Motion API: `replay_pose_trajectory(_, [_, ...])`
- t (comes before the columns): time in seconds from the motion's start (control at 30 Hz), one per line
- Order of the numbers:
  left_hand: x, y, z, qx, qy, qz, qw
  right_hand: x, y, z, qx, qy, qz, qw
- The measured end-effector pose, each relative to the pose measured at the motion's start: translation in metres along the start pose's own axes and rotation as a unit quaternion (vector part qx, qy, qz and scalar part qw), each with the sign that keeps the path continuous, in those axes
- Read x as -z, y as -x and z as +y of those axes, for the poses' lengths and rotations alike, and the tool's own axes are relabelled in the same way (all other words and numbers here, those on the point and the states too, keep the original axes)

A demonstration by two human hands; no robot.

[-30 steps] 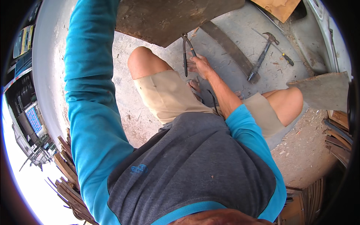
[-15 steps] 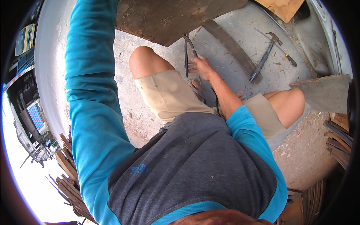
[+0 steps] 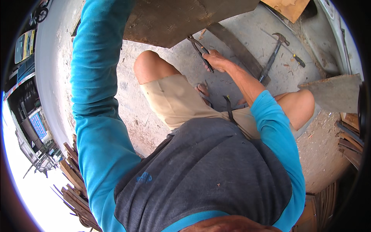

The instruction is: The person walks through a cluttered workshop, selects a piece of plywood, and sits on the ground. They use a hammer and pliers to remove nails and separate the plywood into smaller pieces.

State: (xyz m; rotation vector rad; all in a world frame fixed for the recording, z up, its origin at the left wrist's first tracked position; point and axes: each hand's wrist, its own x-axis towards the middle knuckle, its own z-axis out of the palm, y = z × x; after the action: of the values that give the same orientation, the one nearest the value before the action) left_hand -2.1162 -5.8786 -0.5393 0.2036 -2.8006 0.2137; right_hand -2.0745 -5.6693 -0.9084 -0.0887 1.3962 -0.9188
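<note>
My right hand (image 3: 216, 61) is closed around the handles of a pair of dark end-cutting pincers (image 3: 196, 45), held at a slant. Their jaws are at the lower edge of a large worn brown wooden board (image 3: 170, 23); whether they grip anything there cannot be made out. Up along the board's left side reaches my left arm (image 3: 94, 69) in its blue sleeve. The left hand lies beyond the top of the picture, so what it touches is hidden.
A claw hammer (image 3: 275, 54) and a screwdriver (image 3: 298, 60) lie on the concrete floor to the right. Beside them is a long dark strip of wood (image 3: 239, 50). A grey board (image 3: 336, 92) stands farther right. Wood scraps (image 3: 73, 181) are stacked at lower left.
My right hand has shifted right and a little up, its fingers now wrapped round the handles. The pincers have tilted from nearly upright to a slant. The board has moved slightly right.
</note>
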Motion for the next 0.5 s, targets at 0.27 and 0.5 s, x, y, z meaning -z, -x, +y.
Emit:
replay_pose_trajectory(0.27, [0.003, 0.012, 0.025, -0.059, 0.007, 0.022, 0.998, 0.056, -0.008, -0.074, -0.069, 0.195, -0.085, 0.975])
replay_pose_trajectory(0.5, [-0.012, 0.008, 0.016, -0.087, 0.08, 0.041, 0.992, 0.079, -0.011, -0.121, -0.102, 0.301, -0.123, 0.94])
